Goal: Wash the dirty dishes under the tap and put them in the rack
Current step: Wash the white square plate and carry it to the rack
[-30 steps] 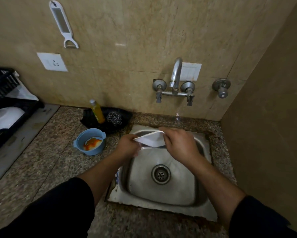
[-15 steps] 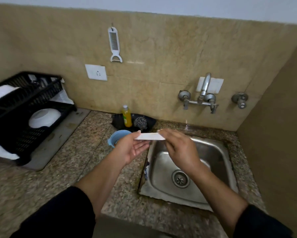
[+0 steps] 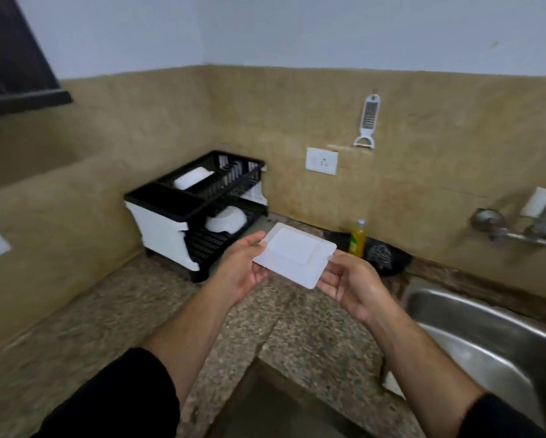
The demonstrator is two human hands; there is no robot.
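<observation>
A white square plate (image 3: 295, 252) hangs above the granite counter, tilted so its underside faces me. My left hand (image 3: 245, 268) holds its left edge and my right hand (image 3: 347, 284) holds its lower right corner. The black and white two-tier dish rack (image 3: 196, 210) stands in the corner, just beyond and left of the plate. It holds a white dish (image 3: 191, 178) on top and a white bowl (image 3: 226, 220) below. The steel sink (image 3: 486, 336) lies to the right, with the wall tap (image 3: 531, 226) above it at the frame edge.
A yellow soap bottle (image 3: 357, 239) and a black tray with a steel scrubber (image 3: 382, 254) stand against the wall behind the plate. A wall socket (image 3: 321, 161) and a hanging peeler (image 3: 369, 121) are on the tiled wall. A dark recess (image 3: 275, 403) opens near the counter's front edge.
Both hands have carried the plate from over the sink leftward over the counter, toward the rack. The view has swung left with them, and the plate now shows its underside.
</observation>
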